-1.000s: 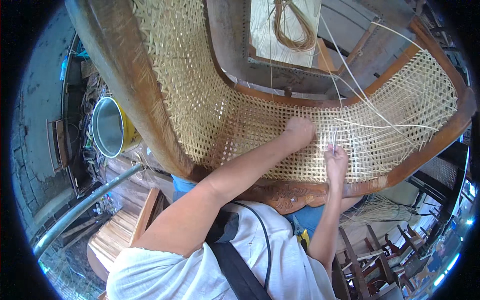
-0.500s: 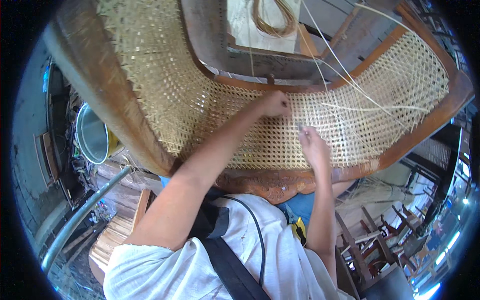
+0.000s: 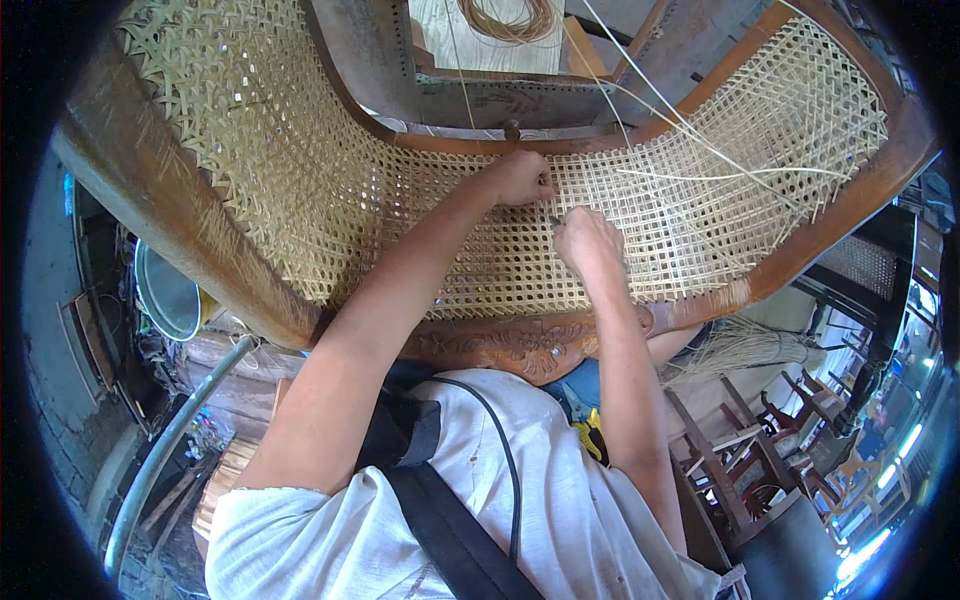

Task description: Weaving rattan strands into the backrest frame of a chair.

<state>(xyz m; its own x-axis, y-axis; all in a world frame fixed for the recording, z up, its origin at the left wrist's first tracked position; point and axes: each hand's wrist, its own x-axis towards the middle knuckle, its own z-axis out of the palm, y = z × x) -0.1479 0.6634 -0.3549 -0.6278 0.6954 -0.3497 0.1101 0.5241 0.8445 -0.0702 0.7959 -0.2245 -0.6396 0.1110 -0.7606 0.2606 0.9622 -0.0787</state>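
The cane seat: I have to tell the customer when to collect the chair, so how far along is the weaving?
Done: the left part of the cane panel is densely woven. In hand: both hands work mid-panel, left hand closed at the upper edge, right hand pinching something I can't make out. Left: the right part is only an open square grid, with loose strands trailing across it.

Person seen from above: a white short-sleeved shirt [image 3: 560, 500] with a frayed, uneven hem at the left sleeve [image 3: 290, 495] and a few small dark specks on the cloth. A broad black strap [image 3: 440, 520] crosses the chest diagonally, widening to a black pad near the shoulder. A thin black cable [image 3: 505, 455] curves over the shirt. Both forearms and both hands are bare.
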